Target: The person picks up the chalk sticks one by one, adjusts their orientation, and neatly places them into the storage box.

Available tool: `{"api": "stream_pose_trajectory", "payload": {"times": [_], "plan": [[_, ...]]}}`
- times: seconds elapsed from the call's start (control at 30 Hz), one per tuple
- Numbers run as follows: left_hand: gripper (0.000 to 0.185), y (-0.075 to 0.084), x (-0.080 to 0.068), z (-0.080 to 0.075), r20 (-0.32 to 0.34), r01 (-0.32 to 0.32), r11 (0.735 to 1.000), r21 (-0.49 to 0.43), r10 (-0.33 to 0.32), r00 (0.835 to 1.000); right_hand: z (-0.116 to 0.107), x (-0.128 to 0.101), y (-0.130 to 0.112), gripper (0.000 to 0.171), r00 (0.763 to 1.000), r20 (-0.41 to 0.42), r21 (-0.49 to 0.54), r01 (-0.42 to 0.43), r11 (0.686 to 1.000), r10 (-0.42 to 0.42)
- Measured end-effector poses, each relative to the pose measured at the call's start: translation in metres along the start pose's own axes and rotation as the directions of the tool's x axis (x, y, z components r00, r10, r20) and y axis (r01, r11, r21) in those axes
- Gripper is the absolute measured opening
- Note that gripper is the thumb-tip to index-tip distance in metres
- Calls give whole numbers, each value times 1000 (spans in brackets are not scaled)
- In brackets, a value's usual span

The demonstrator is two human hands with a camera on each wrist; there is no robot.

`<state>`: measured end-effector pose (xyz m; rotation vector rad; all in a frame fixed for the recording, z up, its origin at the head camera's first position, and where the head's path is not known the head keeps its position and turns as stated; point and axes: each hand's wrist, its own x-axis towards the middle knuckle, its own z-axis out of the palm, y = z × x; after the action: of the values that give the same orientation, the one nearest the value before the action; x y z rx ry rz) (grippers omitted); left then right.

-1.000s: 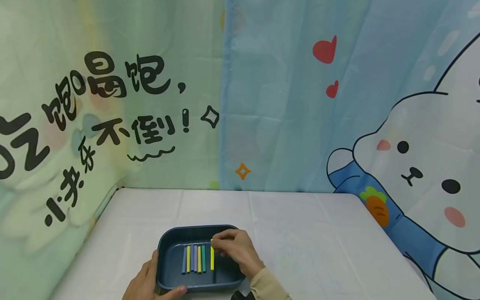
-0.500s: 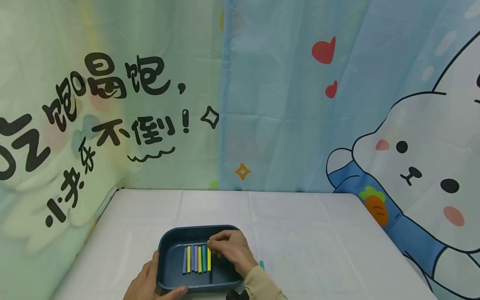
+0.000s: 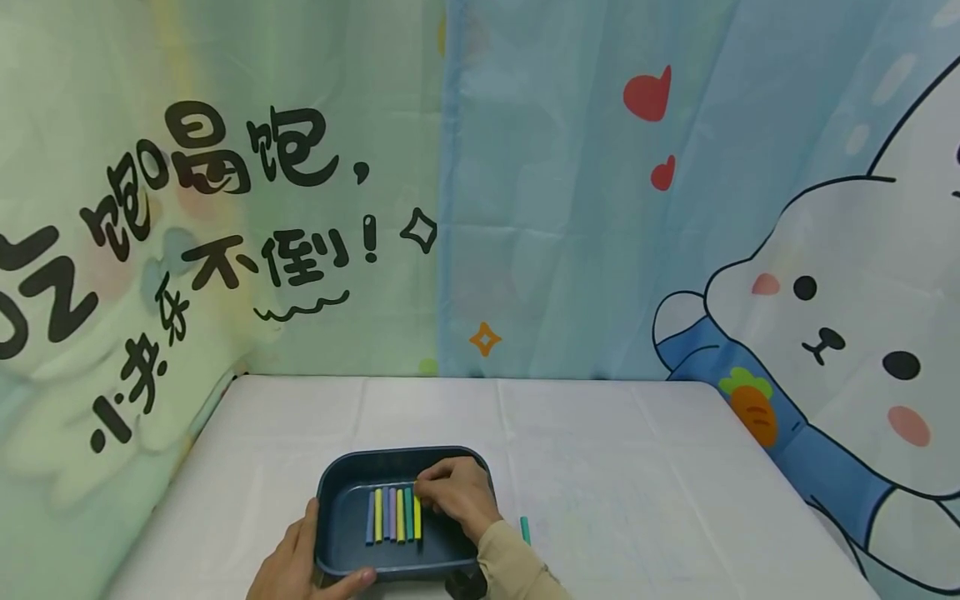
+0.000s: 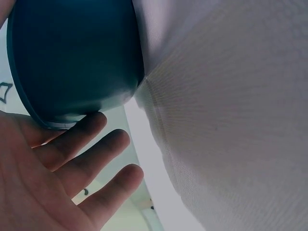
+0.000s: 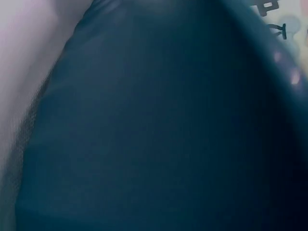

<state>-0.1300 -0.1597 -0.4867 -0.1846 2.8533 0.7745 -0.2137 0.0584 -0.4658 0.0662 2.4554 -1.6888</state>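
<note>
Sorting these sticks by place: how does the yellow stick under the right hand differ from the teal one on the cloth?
The yellow stick lies inside the tray beside others, touched by the right hand; the teal stick lies alone outside, untouched and partly hidden by the sleeve. Both look slim.

dk-blue tray (image 3: pixel 330 492), yel/purple/green sticks (image 3: pixel 393 515), white cloth (image 3: pixel 637 467)
</note>
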Motion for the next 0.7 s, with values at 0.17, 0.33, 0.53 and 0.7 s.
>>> {"api": "stream_pose_trajectory", "payload": {"times": [0.17,0.33,0.53,0.7], "plan": [[145,-1,1,0,5,1,1000,-6,-1,1000,5,3,4,6,999,-32,-86,34,996,-37],[144,-2,0,-1,9,-7,1000,-12,7,1000,9,3,3,4,995,-54,-148,71,987,-79],[143,-3,0,0,6,-15,1000,-14,15,1000,13,5,4,3,993,-62,-182,86,980,-99],[143,-3,-1,0,6,-16,1000,-12,16,1000,15,7,7,3,993,-58,-171,90,981,-101]]}}
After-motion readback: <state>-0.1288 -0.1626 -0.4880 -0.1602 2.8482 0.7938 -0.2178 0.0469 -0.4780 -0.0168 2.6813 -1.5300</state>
